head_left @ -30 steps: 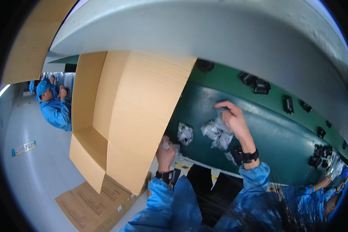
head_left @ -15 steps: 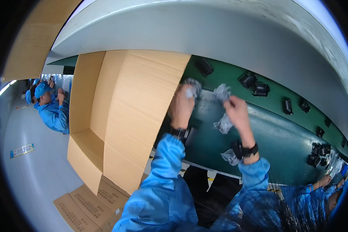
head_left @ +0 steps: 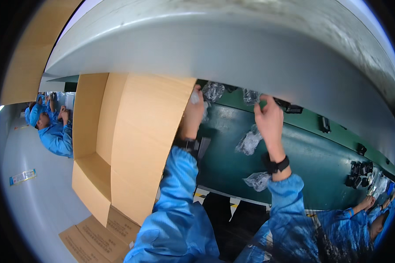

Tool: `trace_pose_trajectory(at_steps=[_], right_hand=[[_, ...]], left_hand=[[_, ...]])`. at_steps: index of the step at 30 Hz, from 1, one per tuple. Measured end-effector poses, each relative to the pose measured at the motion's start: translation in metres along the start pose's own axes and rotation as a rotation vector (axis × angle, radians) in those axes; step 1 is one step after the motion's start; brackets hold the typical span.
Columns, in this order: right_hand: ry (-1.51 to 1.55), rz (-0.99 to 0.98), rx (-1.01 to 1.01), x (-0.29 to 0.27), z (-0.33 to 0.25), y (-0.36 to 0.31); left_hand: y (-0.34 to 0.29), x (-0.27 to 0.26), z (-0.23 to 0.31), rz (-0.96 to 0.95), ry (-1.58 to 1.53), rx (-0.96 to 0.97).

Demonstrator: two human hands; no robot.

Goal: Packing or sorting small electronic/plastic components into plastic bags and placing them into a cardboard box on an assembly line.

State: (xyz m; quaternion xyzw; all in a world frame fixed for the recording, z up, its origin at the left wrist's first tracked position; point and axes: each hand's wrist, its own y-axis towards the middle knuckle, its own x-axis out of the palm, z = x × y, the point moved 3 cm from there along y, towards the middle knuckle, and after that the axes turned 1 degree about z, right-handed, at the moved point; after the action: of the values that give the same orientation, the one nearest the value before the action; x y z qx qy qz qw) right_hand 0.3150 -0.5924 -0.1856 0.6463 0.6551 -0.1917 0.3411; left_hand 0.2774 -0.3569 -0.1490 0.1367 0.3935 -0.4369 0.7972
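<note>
My left hand (head_left: 192,115) is beside the cardboard box flap, its fingers closed on crumpled clear plastic (head_left: 195,97); motion blur hides the details. Just right of it, a dark part in a clear plastic bag (head_left: 213,91) lies on the green belt. My right hand (head_left: 270,117) has its thumb and forefinger at the edge of another bagged dark part (head_left: 251,96), seemingly pinching the plastic. Below, between my arms, are a clear bag (head_left: 250,142) and a second crumpled bag (head_left: 256,181), both on the dark green work surface (head_left: 224,153).
A tall open cardboard box (head_left: 147,131) stands at the left over flat brown cartons (head_left: 94,239). A grey ledge (head_left: 232,48) overhangs the belt (head_left: 309,118). Black parts (head_left: 324,124) lie along it, and several more (head_left: 359,173) are heaped near a co-worker's hand (head_left: 368,202).
My left hand has shifted left toward the box. The bagged part beside it now lies apart from its fingers. My right hand stays by its bag, and the ledge covers more of the belt.
</note>
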Motion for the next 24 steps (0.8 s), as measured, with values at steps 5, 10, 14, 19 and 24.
trace_pose_trajectory(at_steps=[5, 10, 14, 19, 24], right_hand=[[-0.14, 0.238, -0.173, 0.028, 0.005, 0.035], [-0.024, 0.099, -0.01, 0.027, 0.016, 0.038], [-0.165, 0.213, -0.004, 0.007, -0.002, 0.056], [-0.217, 0.337, -0.302, 0.005, -0.017, 0.079], [0.036, 0.43, -0.175, -0.032, 0.016, 0.075]], left_hand=[[0.033, 0.031, -0.018, -0.044, -0.036, 0.267], [0.032, 0.032, 0.008, -0.17, 0.167, 0.174], [0.029, 0.01, 0.024, -0.164, -0.027, -0.036], [0.056, 0.009, -0.028, 0.34, 0.164, 0.536], [0.045, 0.036, -0.006, 0.048, -0.04, 0.135]])
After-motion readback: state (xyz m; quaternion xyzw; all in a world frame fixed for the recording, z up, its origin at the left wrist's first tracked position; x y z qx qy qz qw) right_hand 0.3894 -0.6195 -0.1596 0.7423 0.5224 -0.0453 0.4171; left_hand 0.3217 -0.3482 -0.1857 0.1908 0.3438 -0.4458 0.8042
